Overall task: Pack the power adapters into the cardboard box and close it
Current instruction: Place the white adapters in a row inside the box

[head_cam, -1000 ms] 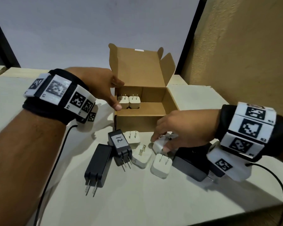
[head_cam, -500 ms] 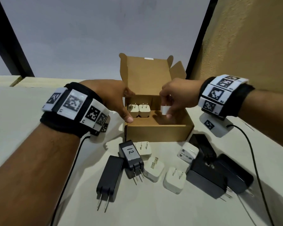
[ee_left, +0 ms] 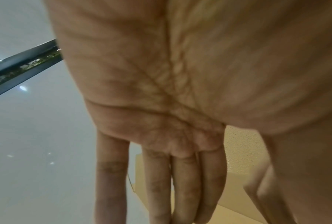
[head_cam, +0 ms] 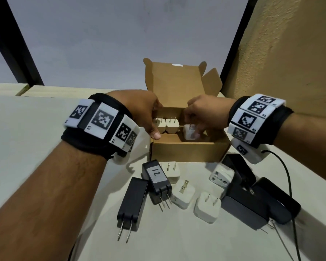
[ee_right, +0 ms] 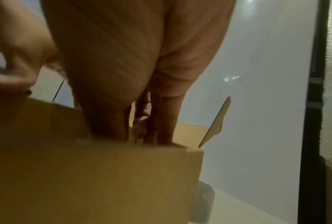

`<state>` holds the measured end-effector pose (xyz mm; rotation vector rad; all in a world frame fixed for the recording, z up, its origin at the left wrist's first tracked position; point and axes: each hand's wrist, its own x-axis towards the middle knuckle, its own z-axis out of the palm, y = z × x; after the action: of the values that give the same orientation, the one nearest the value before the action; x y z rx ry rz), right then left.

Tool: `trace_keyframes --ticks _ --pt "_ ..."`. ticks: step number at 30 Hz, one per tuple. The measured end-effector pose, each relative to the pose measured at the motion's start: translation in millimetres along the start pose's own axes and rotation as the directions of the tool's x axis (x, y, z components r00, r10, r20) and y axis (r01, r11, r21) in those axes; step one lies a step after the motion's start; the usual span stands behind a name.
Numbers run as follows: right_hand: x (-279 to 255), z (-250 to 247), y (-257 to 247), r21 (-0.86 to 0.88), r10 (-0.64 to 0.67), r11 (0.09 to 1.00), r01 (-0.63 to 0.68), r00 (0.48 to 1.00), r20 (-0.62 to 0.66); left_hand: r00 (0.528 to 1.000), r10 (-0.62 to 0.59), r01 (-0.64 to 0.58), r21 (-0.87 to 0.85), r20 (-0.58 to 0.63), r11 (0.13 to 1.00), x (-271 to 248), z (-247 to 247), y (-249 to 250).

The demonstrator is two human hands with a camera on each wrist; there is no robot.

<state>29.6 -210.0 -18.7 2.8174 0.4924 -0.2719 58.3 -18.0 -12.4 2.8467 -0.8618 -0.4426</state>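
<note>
Adapter (head_cam: pixel 190 131) (white, cubic) — right hand (head_cam: pixel 205 112) pinches prongs.

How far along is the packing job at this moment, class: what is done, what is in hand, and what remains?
Done: two white adapters stand in the cardboard box, prongs up. In hand: the right hand sets a third white adapter inside, while the left hand steadies the box's left wall. Left: several white adapters on the table and black adapters still lie in front, and the lid stands open.
</note>
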Motion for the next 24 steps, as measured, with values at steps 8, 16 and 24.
trace_keyframes --ticks 8,16,24 --pt "-17 -4 -5 0.069 -0.032 0.997 0.036 0.997 -0.065 0.999 0.006 -0.008 -0.022 -0.049 1.0 -11 6 -1" --pt "-4 0 -13 0.029 0.074 0.997 -0.075 0.997 0.034 1.0 -0.014 0.015 0.054 -0.025 0.998 -33 9 -7" --pt "-10 -12 3 0.239 0.169 0.959 -0.152 0.984 -0.053 0.999 -0.022 0.021 0.071 0.025 0.997 -34 6 -5"
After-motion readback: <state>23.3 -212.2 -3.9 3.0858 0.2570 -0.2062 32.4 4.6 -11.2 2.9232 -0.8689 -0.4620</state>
